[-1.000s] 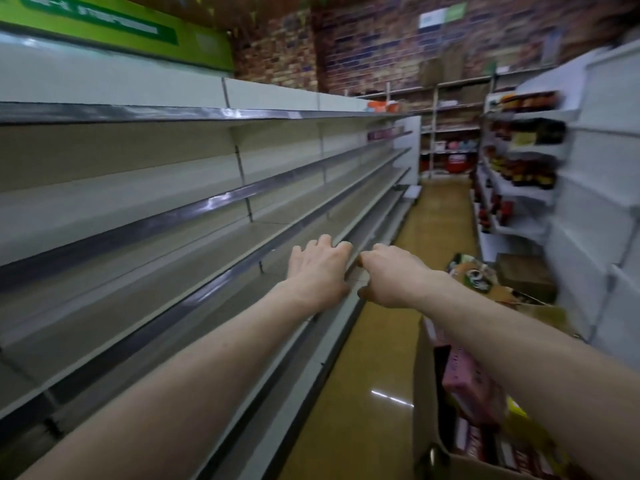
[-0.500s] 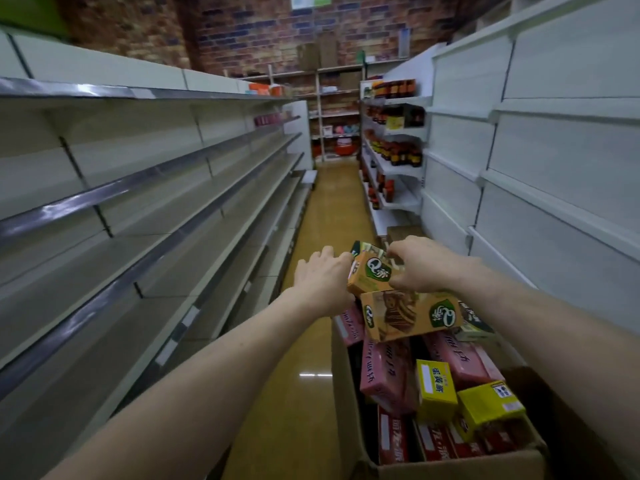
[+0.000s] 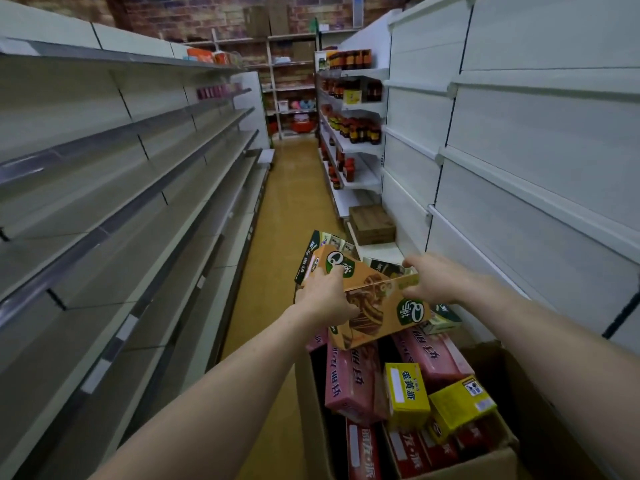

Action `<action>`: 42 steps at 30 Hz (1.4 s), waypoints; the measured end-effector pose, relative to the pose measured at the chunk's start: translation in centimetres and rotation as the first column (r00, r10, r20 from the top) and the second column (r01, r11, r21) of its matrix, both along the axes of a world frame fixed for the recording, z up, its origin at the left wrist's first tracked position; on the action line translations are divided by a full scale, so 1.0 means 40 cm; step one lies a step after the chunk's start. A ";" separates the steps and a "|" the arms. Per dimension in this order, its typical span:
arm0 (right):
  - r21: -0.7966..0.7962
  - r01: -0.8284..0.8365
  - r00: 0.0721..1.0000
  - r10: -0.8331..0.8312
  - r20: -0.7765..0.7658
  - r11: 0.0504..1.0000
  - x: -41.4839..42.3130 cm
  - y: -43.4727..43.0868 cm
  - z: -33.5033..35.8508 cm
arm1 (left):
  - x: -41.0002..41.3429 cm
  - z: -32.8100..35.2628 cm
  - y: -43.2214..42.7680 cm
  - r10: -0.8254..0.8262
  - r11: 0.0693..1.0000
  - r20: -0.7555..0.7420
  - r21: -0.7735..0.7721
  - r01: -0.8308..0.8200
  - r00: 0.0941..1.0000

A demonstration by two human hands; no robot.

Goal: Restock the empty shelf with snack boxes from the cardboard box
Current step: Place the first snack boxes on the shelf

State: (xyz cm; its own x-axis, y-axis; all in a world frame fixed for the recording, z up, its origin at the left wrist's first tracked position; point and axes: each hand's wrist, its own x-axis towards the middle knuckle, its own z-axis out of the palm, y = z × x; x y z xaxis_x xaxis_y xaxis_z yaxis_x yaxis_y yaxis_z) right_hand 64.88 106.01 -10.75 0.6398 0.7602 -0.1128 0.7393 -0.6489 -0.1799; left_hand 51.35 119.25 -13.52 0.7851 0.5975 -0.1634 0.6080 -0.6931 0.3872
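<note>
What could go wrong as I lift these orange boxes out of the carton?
1. The left hand and right hand grip the two stacked orange boxes near their ends, and the stack is tilted. The lower one could slip out.
2. They sit on a loose heap in the carton. Lifting them may tip the green box at the heap's right edge onto the floor.

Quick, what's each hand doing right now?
Left hand: gripping the orange snack box, left end.
Right hand: gripping the same box, right end.
</note>
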 end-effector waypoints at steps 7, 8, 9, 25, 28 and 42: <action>-0.014 0.013 0.991 -0.015 -0.135 1.000 0.157 0.018 -0.111 | 0.093 -0.095 0.022 0.267 0.943 0.029 -0.214 -0.255 0.963; -0.004 0.023 0.986 -0.023 -0.165 1.000 0.178 0.020 -0.128 | 0.101 -0.108 0.025 0.316 0.923 0.038 -0.241 -0.298 0.948; 0.008 0.033 0.981 -0.031 -0.192 0.999 0.199 0.023 -0.145 | 0.107 -0.120 0.028 0.362 0.901 0.044 -0.272 -0.337 0.931; 0.077 0.094 0.919 -0.057 -0.390 0.993 0.322 0.075 -0.330 | 0.122 -0.268 0.048 0.695 0.579 0.118 -0.677 -0.454 0.709; 0.140 0.118 0.900 -0.046 -0.433 0.983 0.324 0.071 -0.342 | 0.112 -0.267 0.051 0.708 0.540 0.124 -0.729 -0.420 0.696; 0.315 0.143 0.878 0.026 -0.478 0.938 0.312 0.025 -0.286 | 0.036 -0.235 -0.007 0.662 0.445 0.118 -0.857 -0.262 0.740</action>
State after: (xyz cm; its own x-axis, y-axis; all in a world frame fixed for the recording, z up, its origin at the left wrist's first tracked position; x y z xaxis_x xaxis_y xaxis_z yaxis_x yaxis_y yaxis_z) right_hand 77.35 107.01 -22.20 0.6191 0.7690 -0.1589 0.4739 -0.5272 -0.7053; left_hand 52.79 118.98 -22.91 0.5261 0.6867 -0.5016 0.3917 0.3278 0.8597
